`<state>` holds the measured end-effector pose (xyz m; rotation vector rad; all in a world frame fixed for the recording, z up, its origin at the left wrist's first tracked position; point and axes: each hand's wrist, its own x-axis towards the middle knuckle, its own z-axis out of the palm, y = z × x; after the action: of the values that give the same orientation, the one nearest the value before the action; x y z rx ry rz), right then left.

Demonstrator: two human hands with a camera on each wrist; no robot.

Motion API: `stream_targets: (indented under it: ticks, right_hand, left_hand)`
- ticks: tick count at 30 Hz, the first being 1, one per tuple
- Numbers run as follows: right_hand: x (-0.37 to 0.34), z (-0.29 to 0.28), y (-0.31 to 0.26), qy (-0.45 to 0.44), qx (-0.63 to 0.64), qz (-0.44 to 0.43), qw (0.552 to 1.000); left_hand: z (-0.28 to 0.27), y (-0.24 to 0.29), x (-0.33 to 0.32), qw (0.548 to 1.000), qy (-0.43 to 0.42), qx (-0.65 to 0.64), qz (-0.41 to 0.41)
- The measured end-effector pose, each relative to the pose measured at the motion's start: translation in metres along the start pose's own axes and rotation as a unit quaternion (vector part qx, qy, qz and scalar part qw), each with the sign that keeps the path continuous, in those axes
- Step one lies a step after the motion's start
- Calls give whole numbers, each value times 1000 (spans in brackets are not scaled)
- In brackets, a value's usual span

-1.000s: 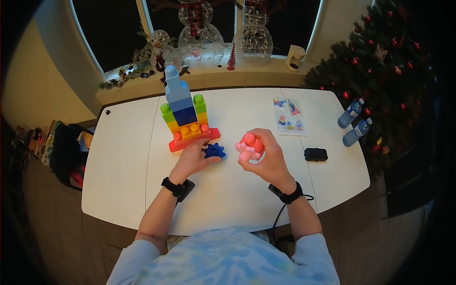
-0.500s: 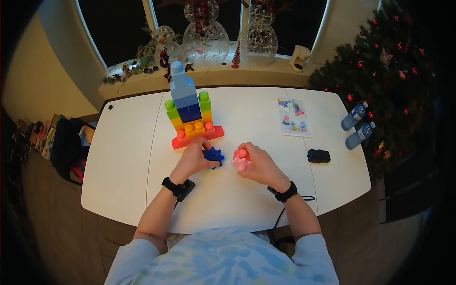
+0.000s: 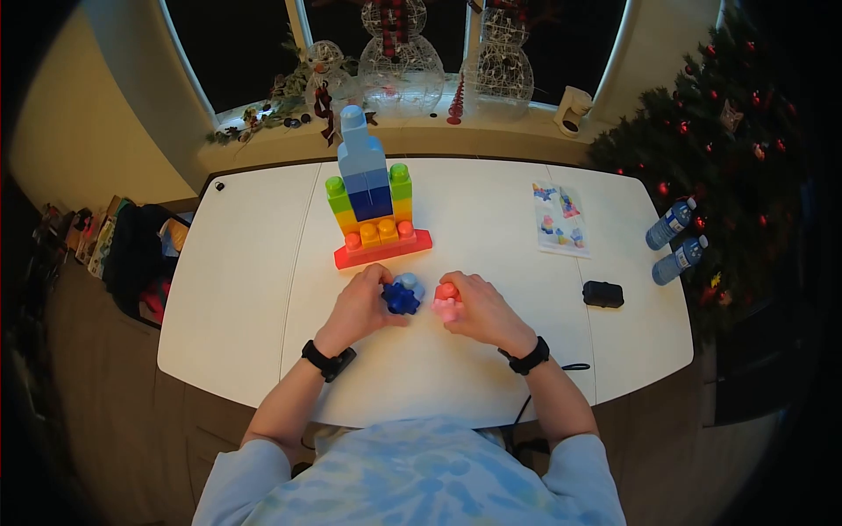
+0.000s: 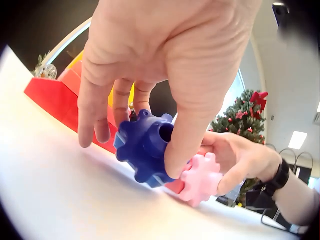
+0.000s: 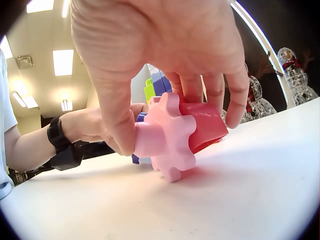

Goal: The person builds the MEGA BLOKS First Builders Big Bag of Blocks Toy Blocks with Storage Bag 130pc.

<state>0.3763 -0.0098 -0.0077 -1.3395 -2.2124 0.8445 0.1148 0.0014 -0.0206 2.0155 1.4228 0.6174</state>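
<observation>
In my left hand (image 3: 355,309) I grip a dark blue gear (image 4: 145,145), the thumb pressing by its hub. A light blue block (image 3: 409,281) shows behind that gear in the head view. My right hand (image 3: 488,314) pinches a pink gear (image 5: 172,135) by its hub, and a red block (image 5: 204,124) sits against the gear's far side. Both gears are held low over the white table, side by side with a narrow gap. Just beyond them stands a tower of stacked blocks (image 3: 370,197) on a long red base (image 3: 386,251).
A picture sheet (image 3: 561,219) lies at the back right of the table (image 3: 237,289). In front of it is a black case (image 3: 603,294). Two water bottles (image 3: 675,241) are at the right edge, beside a decorated tree (image 3: 745,149). A cable (image 3: 574,366) lies near the right wrist.
The dark blue gear has turned in my left hand, bringing the light blue block into sight. My right hand has come down and closer to the left with the pink gear and red block.
</observation>
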Motion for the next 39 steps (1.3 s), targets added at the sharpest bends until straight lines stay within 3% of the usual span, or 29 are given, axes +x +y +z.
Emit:
stream_targets:
  ticks: [2,4,7,11,13,16,17,19,27,29,35,39]
  right_hand:
    - [-1,0,-1,-2,7,-3,1000]
    - [0,0,-1,-3,10,-5,1000]
    - [1,0,-1,-7,5,-12,1000]
    - [0,4,4,2,34,-31,999]
    - [0,5,8,14,58,-43,997]
    - [-2,6,14,11,84,-33,996]
    - [-3,6,15,11,84,-37,996]
    - [-2,6,16,12,84,-43,995]
    - [-6,9,18,17,65,-56,996]
    - [-7,7,17,17,56,-59,997]
    - [-10,4,14,21,48,-63,997]
    - [-10,7,14,43,61,-57,996]
  left_hand:
    - [-3,0,-3,1000,-11,19,-20]
    - [-5,-1,-1,991,41,12,130]
    - [-5,-5,11,984,-9,32,176]
    - [-6,-3,16,992,-54,5,117]
    - [-19,10,7,997,-7,-24,73]
    - [-41,19,2,983,167,-39,60]
    - [-46,15,3,983,167,-39,60]
    - [-55,6,7,967,242,16,79]
    - [-46,-6,19,947,297,85,92]
    - [-46,-5,22,925,326,136,142]
    - [-43,-1,28,933,330,86,112]
    - [-44,5,26,926,335,112,134]
